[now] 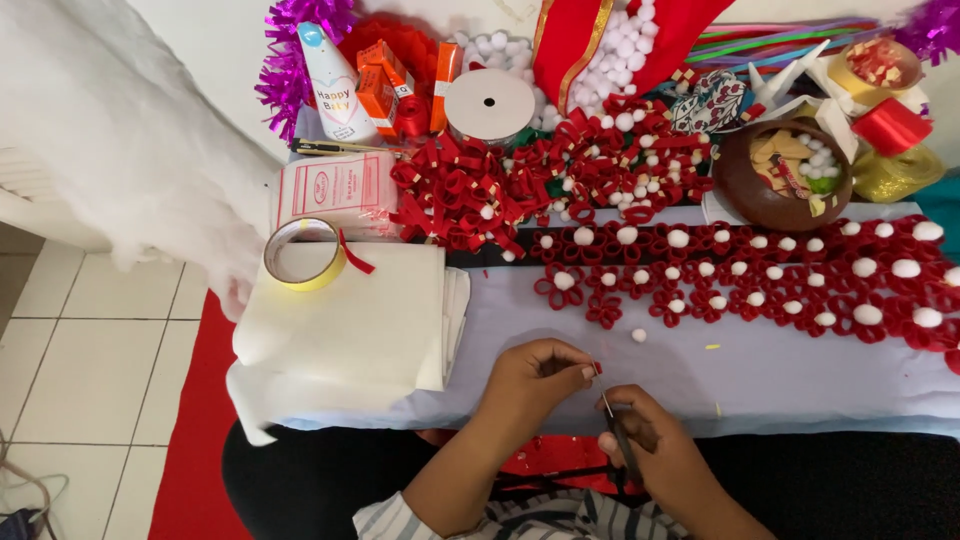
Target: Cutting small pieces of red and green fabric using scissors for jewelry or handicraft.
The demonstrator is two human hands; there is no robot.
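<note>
My left hand (538, 382) pinches a tiny piece of red ribbon (597, 369) between thumb and fingers at the near edge of the pale blue tabletop (560, 330). My right hand (650, 445) grips small scissors (618, 432), their tip pointing up toward the ribbon piece. Just beyond my hands lie rows of red ribbon flowers with white pom-pom centres (740, 280), and one loose white pom-pom (639, 335).
A heap of red ribbon loops (470, 190) sits behind the flowers. A yellow tape roll (303, 254) rests on folded white sheets (350, 320) at left. A brown bowl (740, 190) of bits, a white spool (489, 104), a party hat (333, 85) and tinsel crowd the back.
</note>
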